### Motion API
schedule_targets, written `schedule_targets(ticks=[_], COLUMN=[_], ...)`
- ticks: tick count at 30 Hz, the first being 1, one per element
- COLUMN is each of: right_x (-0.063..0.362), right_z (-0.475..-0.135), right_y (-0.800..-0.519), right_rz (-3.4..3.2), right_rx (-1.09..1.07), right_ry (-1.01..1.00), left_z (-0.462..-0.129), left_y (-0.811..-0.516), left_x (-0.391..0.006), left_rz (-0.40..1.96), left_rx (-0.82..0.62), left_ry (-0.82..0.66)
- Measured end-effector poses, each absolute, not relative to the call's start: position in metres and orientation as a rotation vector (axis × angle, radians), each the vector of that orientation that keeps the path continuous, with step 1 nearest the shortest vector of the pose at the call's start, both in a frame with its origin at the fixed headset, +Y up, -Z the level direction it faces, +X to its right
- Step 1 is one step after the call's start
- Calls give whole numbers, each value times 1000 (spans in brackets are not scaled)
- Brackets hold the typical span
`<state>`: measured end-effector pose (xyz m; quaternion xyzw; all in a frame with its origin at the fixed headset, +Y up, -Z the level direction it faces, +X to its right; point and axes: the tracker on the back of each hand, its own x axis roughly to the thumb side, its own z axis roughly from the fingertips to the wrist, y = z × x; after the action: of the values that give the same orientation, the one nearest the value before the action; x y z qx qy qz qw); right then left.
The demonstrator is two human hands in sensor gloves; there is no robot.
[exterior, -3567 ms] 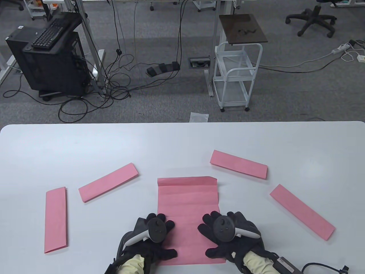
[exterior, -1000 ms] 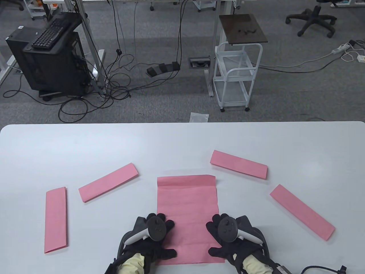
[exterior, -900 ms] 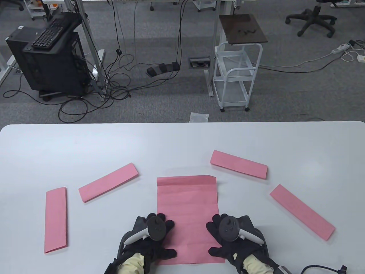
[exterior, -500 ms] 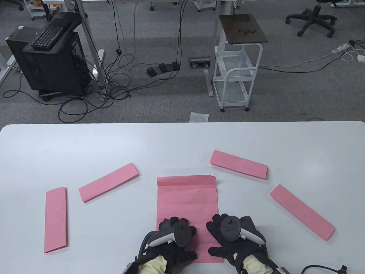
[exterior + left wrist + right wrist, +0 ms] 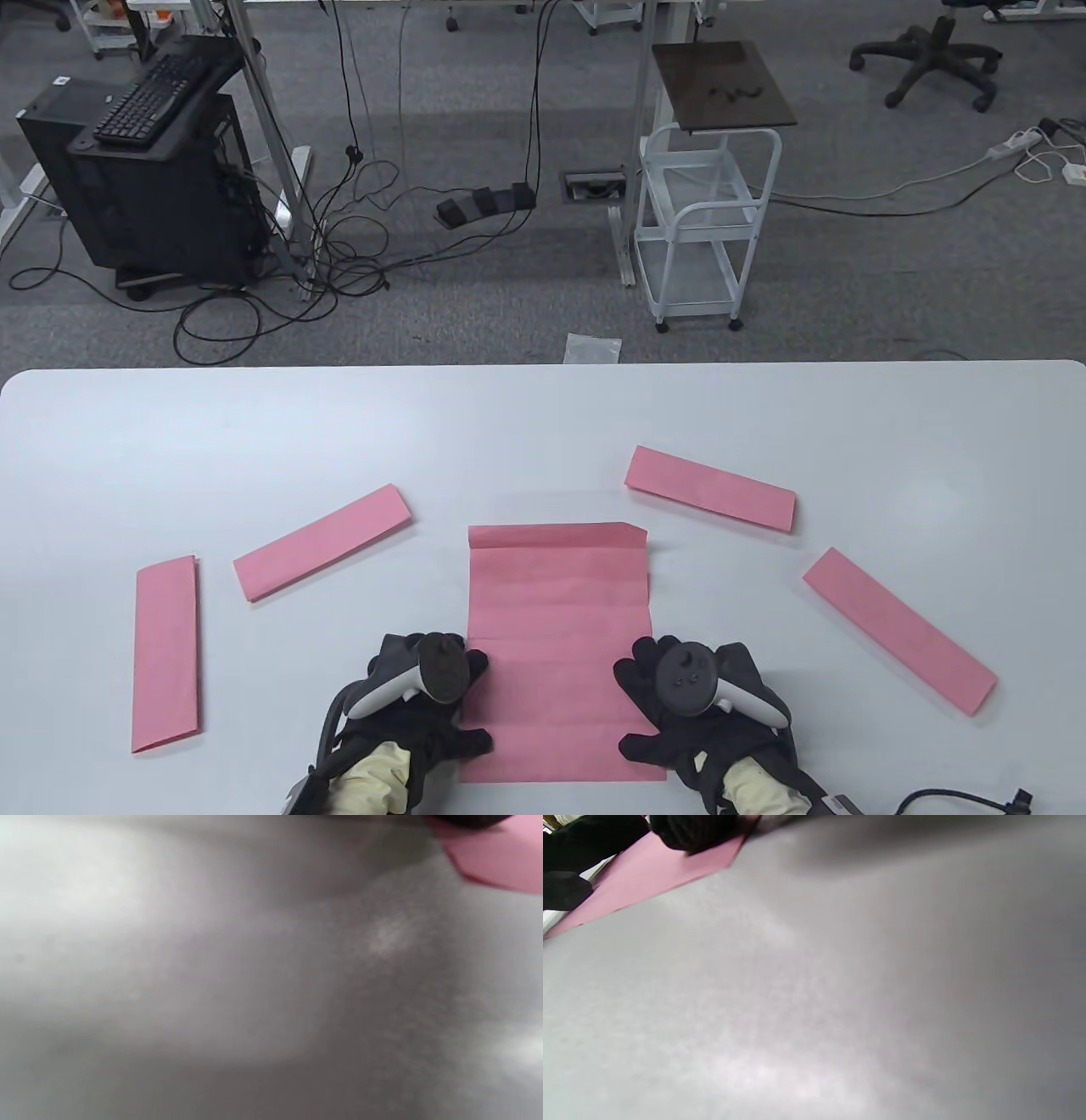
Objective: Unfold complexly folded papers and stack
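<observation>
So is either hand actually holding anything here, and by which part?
Nothing is lifted. Both hands rest on the unfolded pink sheet lying on the table: left hand at its near-left edge, right hand at its near-right edge.

no legible text, labels, brands or numbers anywhere

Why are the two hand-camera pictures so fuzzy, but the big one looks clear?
The table view is sharp: creases show on the unfolded pink paper. The left wrist view is blurred, very near the table, with just a pink corner. The right wrist view is soft too, with glare patches on the tabletop.
</observation>
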<state>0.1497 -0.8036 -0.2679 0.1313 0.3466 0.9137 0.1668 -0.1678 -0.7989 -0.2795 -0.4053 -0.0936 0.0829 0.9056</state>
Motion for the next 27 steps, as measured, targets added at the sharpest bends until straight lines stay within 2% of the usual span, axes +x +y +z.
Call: schedule_targets(ticks=[3,6,10,13,16,23,27], right_x=[150,149,150,150,150,150,150], right_z=[-268,-268,-268,-268,-268,-268,-268], right_y=[-804,-804,-805,-805,-805,-805,-806], right_rz=[2590,2585,2577,2576,2576,2575,2573], right_rx=[372,373,373,373,373,373,373], right_ry=[994,997,998,998,997,998,1000], left_z=[-281,-281,-278,-282,-291,-326,-331], left_y=[-794,-784,-782,-793,-801,-803,-805], left_x=[-165,-151,-109,-84,-86,-150,-166], left_rz=[153,153,149,49,24,171,201], left_rx=[-822,-696,-736,-793,-799,-756,-750], left_ry=[-221,-296,-479,-528,-508,-210,-172])
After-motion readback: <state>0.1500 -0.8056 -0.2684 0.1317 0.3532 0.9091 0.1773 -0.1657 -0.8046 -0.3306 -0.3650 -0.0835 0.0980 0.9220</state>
